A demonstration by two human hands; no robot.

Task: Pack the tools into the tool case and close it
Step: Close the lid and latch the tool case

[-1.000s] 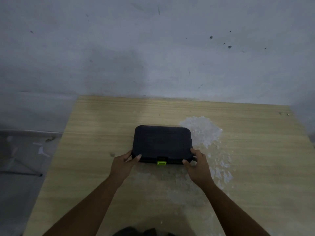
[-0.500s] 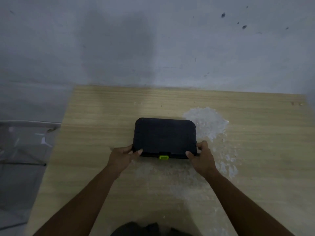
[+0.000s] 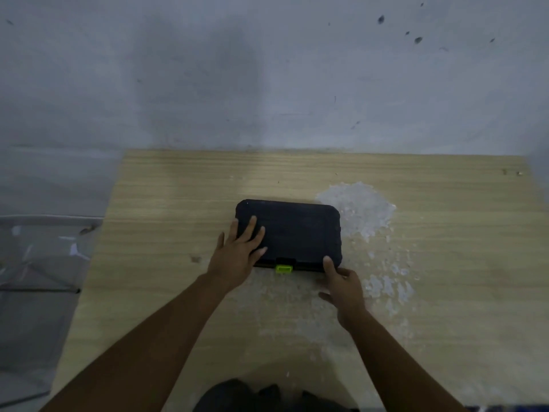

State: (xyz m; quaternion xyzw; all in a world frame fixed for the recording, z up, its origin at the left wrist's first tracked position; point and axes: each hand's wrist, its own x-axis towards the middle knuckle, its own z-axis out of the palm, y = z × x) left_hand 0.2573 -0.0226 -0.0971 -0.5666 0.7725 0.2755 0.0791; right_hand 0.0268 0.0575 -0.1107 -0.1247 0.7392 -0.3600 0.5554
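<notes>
A black tool case [image 3: 300, 230] lies flat with its lid down in the middle of the wooden table [image 3: 166, 203]. A lime-green latch [image 3: 283, 268] sits at the centre of its near edge. My left hand [image 3: 237, 254] rests palm down on the lid's near left part, fingers spread. My right hand [image 3: 343, 285] holds the case's near right corner, thumb on the lid's edge and fingers beneath or beside it. No loose tools are in view.
A patch of white flaky residue [image 3: 359, 209] spreads over the table right of the case and toward me. A grey wall stands just behind the table. Clear plastic sheeting [image 3: 38, 257] lies on the floor at the left. Dark clothing shows at the bottom edge.
My left hand has left the case's near left corner and now lies flat on top of the lid. My right hand stays at the near right corner. The case has hardly moved.
</notes>
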